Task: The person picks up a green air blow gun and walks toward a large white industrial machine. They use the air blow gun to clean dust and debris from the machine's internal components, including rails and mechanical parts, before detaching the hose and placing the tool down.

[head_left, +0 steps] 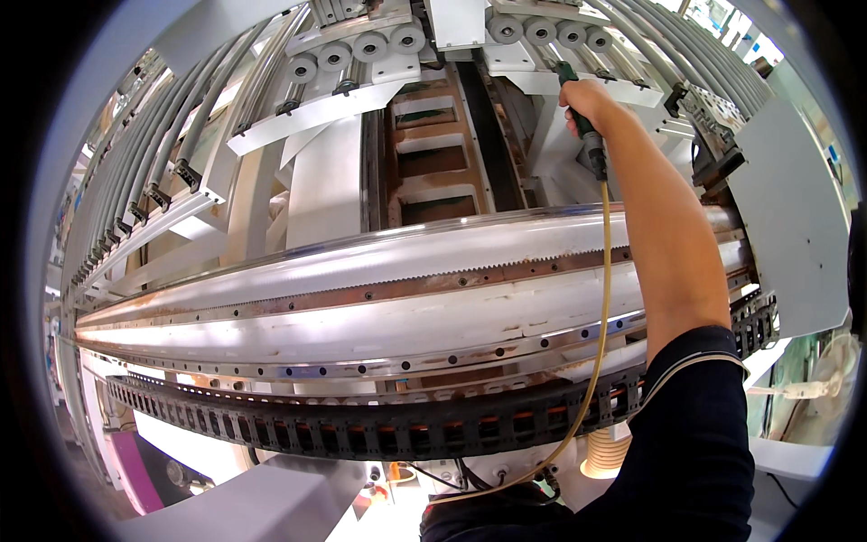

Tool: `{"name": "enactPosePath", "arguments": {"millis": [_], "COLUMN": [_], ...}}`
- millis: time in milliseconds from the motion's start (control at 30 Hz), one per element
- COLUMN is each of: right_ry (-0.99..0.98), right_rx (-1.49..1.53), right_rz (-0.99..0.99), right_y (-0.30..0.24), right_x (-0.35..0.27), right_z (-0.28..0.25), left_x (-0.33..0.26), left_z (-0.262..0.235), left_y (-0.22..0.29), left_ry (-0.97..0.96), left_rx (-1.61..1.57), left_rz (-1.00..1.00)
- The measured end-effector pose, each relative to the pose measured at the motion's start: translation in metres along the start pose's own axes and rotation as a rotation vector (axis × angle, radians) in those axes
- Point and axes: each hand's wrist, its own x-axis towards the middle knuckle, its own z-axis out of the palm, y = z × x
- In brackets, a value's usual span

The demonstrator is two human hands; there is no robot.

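My right hand (587, 104), at the end of an outstretched arm, is wrapped round a slim green air tool (585, 129). A yellowish hose (603, 298) runs from the tool's near end down across the machine and loops past my dark sleeve. The tool's far end is beside a white plate (623, 90) under a row of grey rollers (540, 33); whether it touches anything there I cannot tell. My left hand is out of view.
A long metal beam (361, 321) with a toothed rack and bolted rail crosses in front of me. Below it runs a black cable chain (361, 438). Grey bars (199, 108) line the left side, and a grey panel (799, 217) stands at the right.
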Motion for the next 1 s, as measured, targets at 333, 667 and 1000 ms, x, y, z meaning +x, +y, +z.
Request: {"name": "enactPosePath", "arguments": {"millis": [333, 667, 1000], "right_ry": [0.009, 0.005, -0.002], "right_rx": [0.009, 0.019, 0.031], "right_rz": [-0.013, -0.031, -0.009], "right_y": [0.004, -0.001, 0.017], "right_x": [0.007, 0.007, 0.032], "right_z": [0.000, 0.011, -0.005], "left_x": [0.016, 0.008, -0.022], "left_z": [-0.006, -0.005, -0.076], "left_y": [-0.001, -0.018, -0.040], "left_ry": [-0.196, -0.095, -0.279], "left_rx": [-0.018, 0.632, -0.009], "left_rz": [0.059, 0.403, -0.333]}}
